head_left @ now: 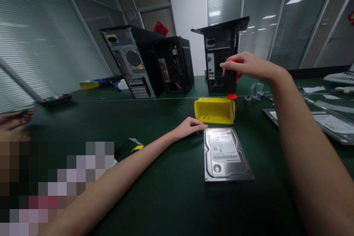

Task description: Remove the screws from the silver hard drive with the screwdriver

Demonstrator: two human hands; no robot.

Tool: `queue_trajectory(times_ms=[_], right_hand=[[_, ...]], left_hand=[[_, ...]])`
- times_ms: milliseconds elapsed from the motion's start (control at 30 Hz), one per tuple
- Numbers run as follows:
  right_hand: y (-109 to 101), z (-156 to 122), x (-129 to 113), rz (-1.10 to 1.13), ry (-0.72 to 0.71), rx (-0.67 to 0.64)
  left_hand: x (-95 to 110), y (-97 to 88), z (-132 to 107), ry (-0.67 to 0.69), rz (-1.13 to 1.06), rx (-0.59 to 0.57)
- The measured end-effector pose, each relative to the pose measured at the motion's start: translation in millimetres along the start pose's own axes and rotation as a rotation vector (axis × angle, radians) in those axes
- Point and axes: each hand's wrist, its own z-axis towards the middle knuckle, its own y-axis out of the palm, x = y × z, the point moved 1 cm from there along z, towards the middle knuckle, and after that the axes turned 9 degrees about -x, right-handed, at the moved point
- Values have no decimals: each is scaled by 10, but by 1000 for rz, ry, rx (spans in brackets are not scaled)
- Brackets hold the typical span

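A silver hard drive (224, 151) lies flat on the dark green table, label side up. My left hand (190, 127) is at its far left corner, fingers curled and closed against the edge. My right hand (243, 64) is wrapped round the top of a red and black screwdriver (231, 81), held upright. The screwdriver's shaft points down beside the drive's far right corner; whether the tip touches anything is not clear. Just behind the drive, a yellow bin (214, 110) lies with its open side toward me, and a few small screws (206, 117) are inside it.
Computer cases (149, 59) stand at the back, one (220, 55) behind my right hand. More hard drives (334, 123) and clear plastic pieces (254, 90) lie to the right. A cable with a yellow tag (137, 148) is left of my forearm. Another person's hand (13, 120) shows far left.
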Motion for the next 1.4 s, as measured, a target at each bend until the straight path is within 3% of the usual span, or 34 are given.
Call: queue_trajectory(times_ms=[333, 533, 800, 1067, 1267, 1400], right_hand=[[-15, 5, 5, -159, 14, 93], [-40, -9, 6, -206, 10, 60], [16, -38, -11, 77, -23, -90], [-29, -93, 12, 116, 44, -116], [-40, -41, 54, -115, -37, 65], [-76, -28, 17, -97, -99, 362]], left_hand=[[-8, 1, 2, -2, 3, 9], [-5, -3, 6, -2, -3, 1], [-17, -1, 7, 2, -12, 2], [-50, 0, 13, 4, -21, 14], [-36, -7, 7, 5, -21, 8], [-45, -4, 7, 11, -24, 3]])
